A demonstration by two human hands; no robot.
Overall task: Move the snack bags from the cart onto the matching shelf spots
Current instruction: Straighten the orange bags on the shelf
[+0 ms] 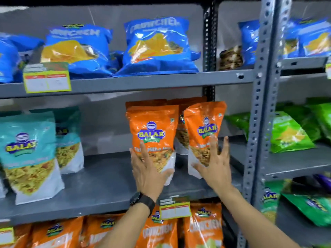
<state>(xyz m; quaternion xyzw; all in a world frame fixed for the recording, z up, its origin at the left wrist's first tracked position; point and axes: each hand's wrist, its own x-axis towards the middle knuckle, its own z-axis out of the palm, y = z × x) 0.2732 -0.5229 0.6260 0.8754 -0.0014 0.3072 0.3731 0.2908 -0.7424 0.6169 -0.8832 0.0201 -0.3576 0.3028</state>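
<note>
Both hands spread flat on the middle shelf [100, 187]: left hand [146, 173] pressing one upright orange bag [152, 133], right hand [215, 169] at five o'clock of the other orange bag [204, 129]. More bags hide behind; cart unseen.

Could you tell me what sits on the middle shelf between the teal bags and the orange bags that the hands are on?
Nothing: in the head view, bare grey shelf separates the teal bags from the orange bags.

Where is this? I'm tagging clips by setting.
Likely a grocery store aisle or stockroom: grey metal shelves hold rows of packaged snacks, such as orange bags and blue bags, with price labels clipped to the shelf edges.
</note>
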